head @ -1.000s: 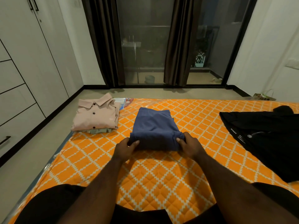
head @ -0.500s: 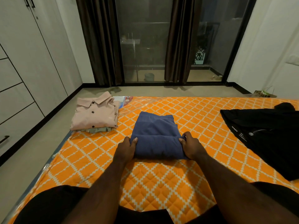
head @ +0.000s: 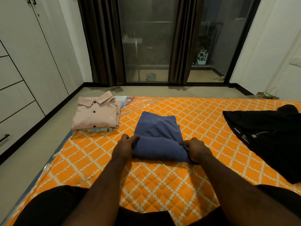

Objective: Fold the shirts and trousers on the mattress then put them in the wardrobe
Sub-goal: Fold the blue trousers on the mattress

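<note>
Two garments lie folded, pink shirt uppermost, left of centre on the mattress. Mid-frame, the left hand and right hand each grip an end of the nearly folded blue trousers; black garment at right lies unfolded, wardrobe at far left shut

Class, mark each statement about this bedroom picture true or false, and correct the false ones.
1. The left hand and the right hand both grip the near end of the blue garment. True.
2. The pink shirt lies right of the blue garment. False: it lies left of it.
3. The black garment is neatly folded. False: it lies spread out on the mattress.
4. The pink shirt rests on a folded greenish garment. True.
</note>
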`<action>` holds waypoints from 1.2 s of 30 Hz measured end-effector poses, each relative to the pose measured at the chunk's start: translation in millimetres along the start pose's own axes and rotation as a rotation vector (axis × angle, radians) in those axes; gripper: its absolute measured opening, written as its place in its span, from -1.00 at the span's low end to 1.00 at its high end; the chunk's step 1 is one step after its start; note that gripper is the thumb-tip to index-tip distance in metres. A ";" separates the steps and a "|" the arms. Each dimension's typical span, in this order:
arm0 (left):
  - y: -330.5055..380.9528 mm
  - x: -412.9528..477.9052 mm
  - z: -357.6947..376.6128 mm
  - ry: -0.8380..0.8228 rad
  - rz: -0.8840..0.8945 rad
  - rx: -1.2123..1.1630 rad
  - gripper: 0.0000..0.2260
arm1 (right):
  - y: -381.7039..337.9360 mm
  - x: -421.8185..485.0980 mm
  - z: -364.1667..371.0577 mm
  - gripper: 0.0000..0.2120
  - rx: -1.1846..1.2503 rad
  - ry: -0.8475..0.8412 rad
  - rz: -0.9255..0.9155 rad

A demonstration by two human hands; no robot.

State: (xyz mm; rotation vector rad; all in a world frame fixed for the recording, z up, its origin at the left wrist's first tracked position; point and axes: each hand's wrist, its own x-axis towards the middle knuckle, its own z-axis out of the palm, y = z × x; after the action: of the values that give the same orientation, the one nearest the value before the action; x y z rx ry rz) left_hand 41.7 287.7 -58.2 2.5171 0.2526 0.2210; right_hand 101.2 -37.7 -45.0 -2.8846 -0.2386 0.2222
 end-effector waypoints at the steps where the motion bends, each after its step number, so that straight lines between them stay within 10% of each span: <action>1: -4.8 1.1 -3.2 -0.026 0.000 0.044 -0.52 | 2.8 0.2 -1.6 -0.63 -0.008 -0.026 0.007; 7: -7.2 -8.9 -7.6 -0.138 0.070 0.045 -0.52 | 11.2 -7.5 -17.0 -0.65 0.245 -0.216 0.007; 12: -9.7 -7.1 -22.2 -0.313 -0.001 0.210 -0.25 | 60.6 57.1 26.0 0.02 0.245 -0.259 -0.100; 16: -11.7 -3.0 -18.4 -0.350 0.032 0.309 -0.17 | 7.8 -3.1 -15.5 -0.65 0.548 -0.256 -0.152; 21: -12.3 1.4 -13.7 -0.341 -0.021 0.232 -0.15 | 17.8 5.3 -13.9 -0.33 0.370 -0.034 -0.327; 36: -4.0 2.5 -3.5 -0.205 -0.047 -0.353 -0.62 | 2.5 4.4 -14.4 -0.84 0.764 -0.038 0.034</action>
State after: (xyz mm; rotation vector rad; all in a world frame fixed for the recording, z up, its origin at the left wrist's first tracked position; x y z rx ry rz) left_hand 42.9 293.4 -57.4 2.1607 0.1722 -0.0133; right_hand 108.3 -42.5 -32.3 -2.1283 -0.0808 0.2960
